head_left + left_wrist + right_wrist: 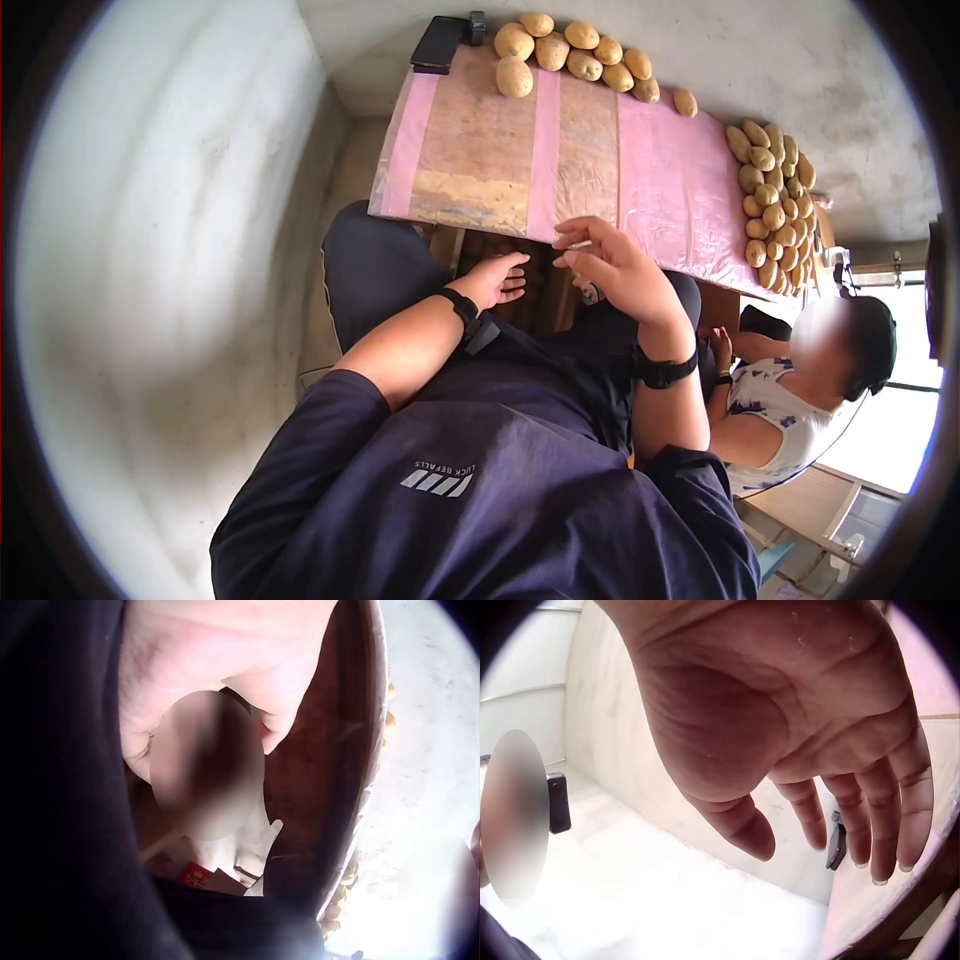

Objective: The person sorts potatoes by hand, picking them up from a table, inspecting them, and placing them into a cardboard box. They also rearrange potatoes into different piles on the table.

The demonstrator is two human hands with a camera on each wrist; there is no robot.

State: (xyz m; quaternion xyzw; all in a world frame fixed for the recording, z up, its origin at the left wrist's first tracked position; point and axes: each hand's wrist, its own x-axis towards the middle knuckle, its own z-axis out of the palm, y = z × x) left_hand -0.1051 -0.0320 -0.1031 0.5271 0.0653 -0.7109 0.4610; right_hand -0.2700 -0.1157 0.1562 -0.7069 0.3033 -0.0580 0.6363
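My left hand (492, 281) hangs in front of the table's near edge, over a dark opening between the legs, its fingers loosely bent and holding nothing. Over that same edge, my right hand (622, 275) is raised with relaxed, slightly curved fingers and nothing in them. The right wrist view shows the palm of the right hand (795, 712), thumb apart from the fingers. In the left wrist view, the left hand (225, 645) is partly hidden by a blurred oval. Potatoes (514, 77) lie along the far edge of the pink-taped table (590, 150), well beyond both hands.
A dense group of potatoes (775, 200) covers the table's right end. A black phone (440, 44) lies at its far left corner. Another person (780, 400) in a white patterned top sits on the right. A pale wall (180, 250) stands on the left.
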